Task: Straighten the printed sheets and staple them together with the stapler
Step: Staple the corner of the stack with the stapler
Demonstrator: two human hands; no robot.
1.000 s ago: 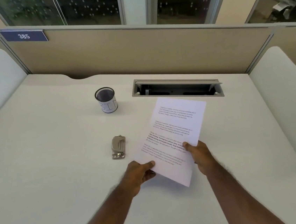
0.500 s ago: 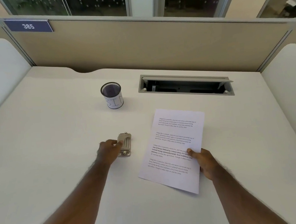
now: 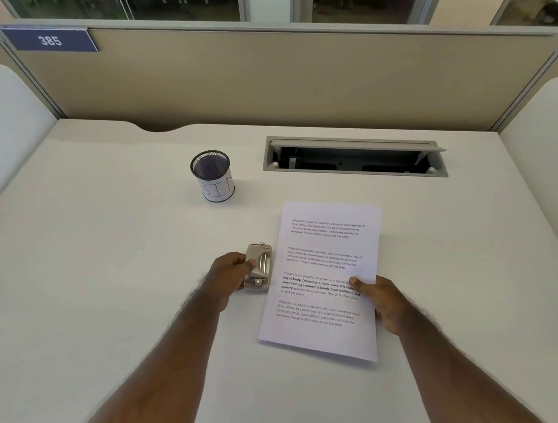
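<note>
The left hand [image 3: 230,273] grips the stapler [image 3: 259,269]; the right hand [image 3: 381,298] pinches the sheets [image 3: 325,275]. Carry it to their 11 o'clock corner, edges kept flush.

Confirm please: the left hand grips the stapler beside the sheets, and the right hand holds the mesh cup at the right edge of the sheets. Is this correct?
Not quite. In the head view the right hand holds the printed sheets at their right edge, not the mesh cup, which stands untouched farther back on the desk. The rest is right: the left hand grips the stapler beside the sheets.
</note>
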